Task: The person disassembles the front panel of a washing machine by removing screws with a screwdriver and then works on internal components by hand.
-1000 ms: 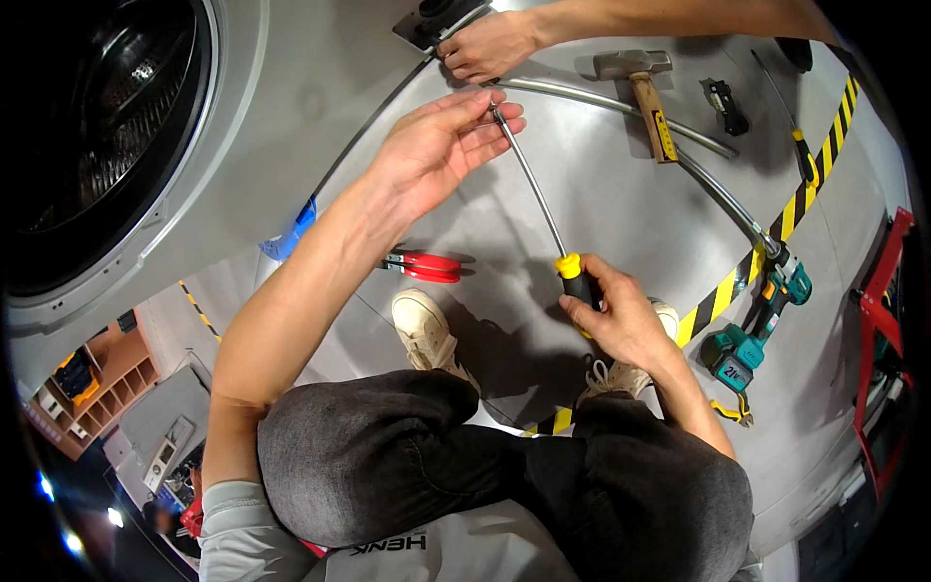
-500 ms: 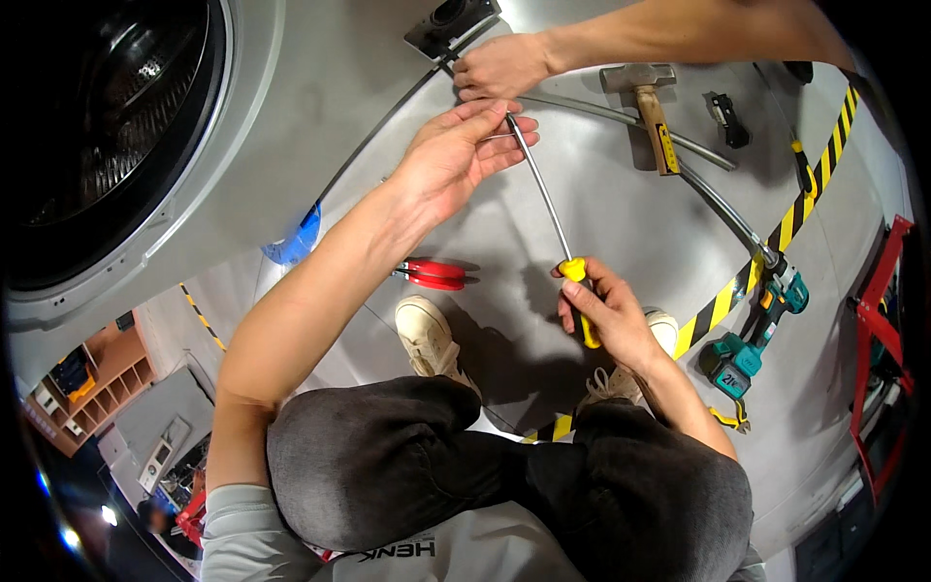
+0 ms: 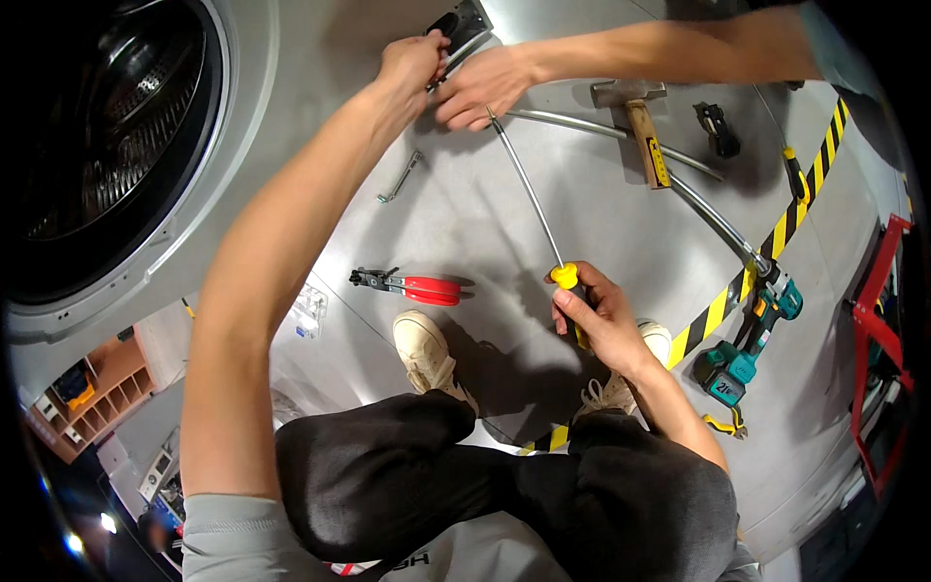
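Observation:
My right hand (image 3: 603, 315) is wrapped round the yellow-and-black handle of a screwdriver (image 3: 529, 189). The long shaft slants up and away, its tip close to a co-worker's hand (image 3: 485, 89). At the far end of my outstretched left arm, my left hand (image 3: 407, 73) has its fingers curled in at a black-and-metal part (image 3: 467, 34); what lies inside them is hidden. The co-worker's hand is beside mine, reaching in from the right, and covers part of that piece. On the floor below my left hand is a small bent metal rod (image 3: 400, 177).
A round machine drum opening (image 3: 126, 145) fills the far left. Red-handled pliers (image 3: 427, 291) lie near my shoes. Rightward are a hammer (image 3: 640, 136), a metal bar (image 3: 572, 121), a teal cordless drill (image 3: 747, 349), striped floor tape (image 3: 713, 315) and a red frame (image 3: 878, 330).
My left hand has left the screwdriver tip and moved up and left to the black-and-metal part. The co-worker's hand has shifted slightly down. My right hand keeps hold of the screwdriver.

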Demonstrator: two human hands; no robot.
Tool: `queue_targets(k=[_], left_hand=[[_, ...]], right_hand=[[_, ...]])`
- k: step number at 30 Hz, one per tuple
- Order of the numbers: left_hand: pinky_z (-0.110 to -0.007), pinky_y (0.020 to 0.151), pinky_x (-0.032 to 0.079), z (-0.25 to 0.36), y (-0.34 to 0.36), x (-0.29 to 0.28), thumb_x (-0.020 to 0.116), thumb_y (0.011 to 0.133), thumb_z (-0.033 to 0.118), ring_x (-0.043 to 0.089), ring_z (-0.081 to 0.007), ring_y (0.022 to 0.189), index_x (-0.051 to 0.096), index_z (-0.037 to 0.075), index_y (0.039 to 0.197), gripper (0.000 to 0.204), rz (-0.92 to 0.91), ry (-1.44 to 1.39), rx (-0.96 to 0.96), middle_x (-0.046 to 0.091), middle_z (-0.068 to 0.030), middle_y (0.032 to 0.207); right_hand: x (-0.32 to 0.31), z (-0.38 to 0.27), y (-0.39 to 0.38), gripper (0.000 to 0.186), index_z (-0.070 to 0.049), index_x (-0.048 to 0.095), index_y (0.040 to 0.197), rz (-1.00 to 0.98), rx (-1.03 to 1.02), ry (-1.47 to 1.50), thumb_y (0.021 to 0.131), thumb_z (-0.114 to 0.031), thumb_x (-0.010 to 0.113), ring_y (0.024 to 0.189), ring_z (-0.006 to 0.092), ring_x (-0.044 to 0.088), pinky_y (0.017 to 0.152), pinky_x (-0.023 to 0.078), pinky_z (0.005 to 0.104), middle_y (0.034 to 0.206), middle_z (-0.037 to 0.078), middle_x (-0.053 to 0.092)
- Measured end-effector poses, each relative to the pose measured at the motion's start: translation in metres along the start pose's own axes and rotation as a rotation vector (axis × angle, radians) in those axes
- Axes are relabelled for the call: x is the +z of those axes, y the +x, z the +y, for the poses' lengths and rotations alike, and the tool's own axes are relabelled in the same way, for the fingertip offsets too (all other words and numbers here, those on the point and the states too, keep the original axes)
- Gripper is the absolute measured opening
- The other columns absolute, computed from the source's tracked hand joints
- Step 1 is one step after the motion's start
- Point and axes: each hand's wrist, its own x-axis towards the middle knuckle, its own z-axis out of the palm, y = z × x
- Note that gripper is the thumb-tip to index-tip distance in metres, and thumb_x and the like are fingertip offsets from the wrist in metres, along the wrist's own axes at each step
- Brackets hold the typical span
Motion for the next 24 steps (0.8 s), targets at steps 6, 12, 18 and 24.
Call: queue_targets(k=[6,12,18,24], left_hand=[[-0.030,0.061,0.057,-0.025,0.062,0.037,0.047,0.098,0.006,0.056,-0.0200,0.065,0.056,-0.001,0.099,0.012,0.248,-0.581,-0.184,0.057,-0.0130,0.086],[-0.026,0.044,0.037,-0.054,0.103,0.028,0.046,0.092,0.003,0.051,-0.0136,0.057,0.054,0.002,0.089,0.009,0.310,-1.021,-0.263,0.057,-0.0068,0.075],[-0.038,0.074,0.055,-0.047,0.102,0.055,0.036,0.090,-0.002,0.060,-0.0245,0.085,0.054,-0.001,0.107,0.025,0.460,-1.103,-0.287,0.059,-0.0119,0.105],[-0.043,0.086,0.054,-0.065,0.120,0.032,0.035,0.090,-0.003,0.060,-0.0294,0.107,0.049,-0.003,0.123,0.036,0.463,-1.144,-0.254,0.055,-0.0176,0.126]], right_hand=[[0.001,-0.001,0.004,0.026,-0.004,0.054,0.111,-0.013,0.014,-0.028,0.095,-0.024,0.060,0.069,0.0075,0.051,0.065,0.040,0.0220,0.079,0.000,0.054],[-0.002,0.005,0.001,0.026,-0.001,0.054,0.112,0.015,0.010,-0.024,0.095,-0.020,0.059,0.069,0.0093,0.052,0.069,0.042,0.0245,0.078,0.002,0.055],[-0.016,0.008,-0.003,0.026,-0.003,0.054,0.113,0.083,0.053,0.005,0.095,-0.021,0.060,0.070,0.0074,0.050,0.067,0.041,0.0223,0.076,-0.001,0.054],[-0.010,0.005,0.000,0.029,-0.002,0.054,0.114,0.068,0.040,0.018,0.095,-0.023,0.061,0.070,0.0088,0.051,0.068,0.042,0.0234,0.078,0.000,0.055]])
